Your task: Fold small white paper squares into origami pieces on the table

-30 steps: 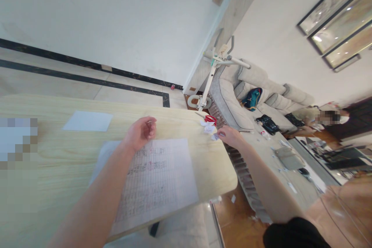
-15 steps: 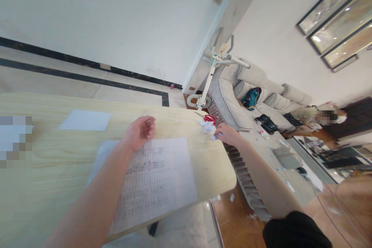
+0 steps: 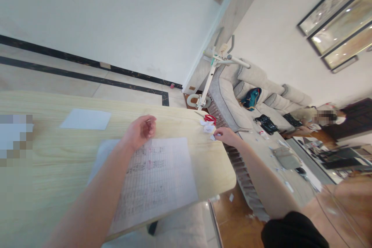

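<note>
My left hand (image 3: 143, 131) rests on the table with its fingers curled in, and nothing shows in it. Beneath its wrist and forearm lies a large sheet of paper (image 3: 174, 174) with ruled lines and handwriting. At the table's far right edge my right hand (image 3: 228, 137) is closed in a pinch on a small paper scrap (image 3: 213, 137). Beside those fingertips sit crumpled white paper pieces (image 3: 208, 128). Just behind the pieces lie scissors with red handles (image 3: 210, 119). Farther left on the table is a blank white sheet (image 3: 86, 119).
The pale wooden table (image 3: 52, 151) ends in a rounded corner at right. Past it stand a white exercise machine (image 3: 209, 81) and a grey sofa (image 3: 229, 97) with bags on it. A person (image 3: 305, 118) is in the background. Paper bits lie on the floor.
My right hand has shifted very slightly left, with the scrap at its fingertips. My left hand and the sheets stay where they were.
</note>
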The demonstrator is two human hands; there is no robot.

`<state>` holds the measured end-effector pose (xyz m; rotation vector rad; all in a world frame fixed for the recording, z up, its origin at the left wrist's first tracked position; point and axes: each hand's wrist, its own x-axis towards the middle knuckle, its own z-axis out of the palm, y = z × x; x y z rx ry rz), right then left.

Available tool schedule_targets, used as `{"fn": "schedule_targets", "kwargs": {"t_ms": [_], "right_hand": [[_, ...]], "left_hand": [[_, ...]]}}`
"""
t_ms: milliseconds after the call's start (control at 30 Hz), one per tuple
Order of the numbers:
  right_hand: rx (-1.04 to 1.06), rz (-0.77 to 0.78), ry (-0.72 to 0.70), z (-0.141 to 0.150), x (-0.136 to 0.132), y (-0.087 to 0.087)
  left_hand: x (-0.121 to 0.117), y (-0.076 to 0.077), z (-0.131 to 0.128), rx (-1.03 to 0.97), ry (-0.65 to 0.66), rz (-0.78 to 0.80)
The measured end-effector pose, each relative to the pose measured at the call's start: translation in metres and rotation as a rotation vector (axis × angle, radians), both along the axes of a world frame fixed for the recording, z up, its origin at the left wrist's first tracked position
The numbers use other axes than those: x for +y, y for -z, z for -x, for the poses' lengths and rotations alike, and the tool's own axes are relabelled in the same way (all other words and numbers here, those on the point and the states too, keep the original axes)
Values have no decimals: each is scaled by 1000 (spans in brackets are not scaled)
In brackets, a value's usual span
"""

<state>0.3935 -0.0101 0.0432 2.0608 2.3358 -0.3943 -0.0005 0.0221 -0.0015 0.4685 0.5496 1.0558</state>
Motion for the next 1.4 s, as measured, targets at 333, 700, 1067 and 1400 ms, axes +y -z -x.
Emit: {"fn": "schedule_targets", "kwargs": {"t_ms": [333,700,1067,1400], "right_hand": [[11,-53,67,-1,-2,2],[466,-18,392,-4,-7,-5],[1012,144,402,76,-1,-13],[807,-101,97,190,9,10]], "left_hand": [[0,-1,0,1,3,10],[1,3,0,-10,5,-6],[-13,4,-15,163,103,-222],[-29,-3,-28,306,277,-244]]}}
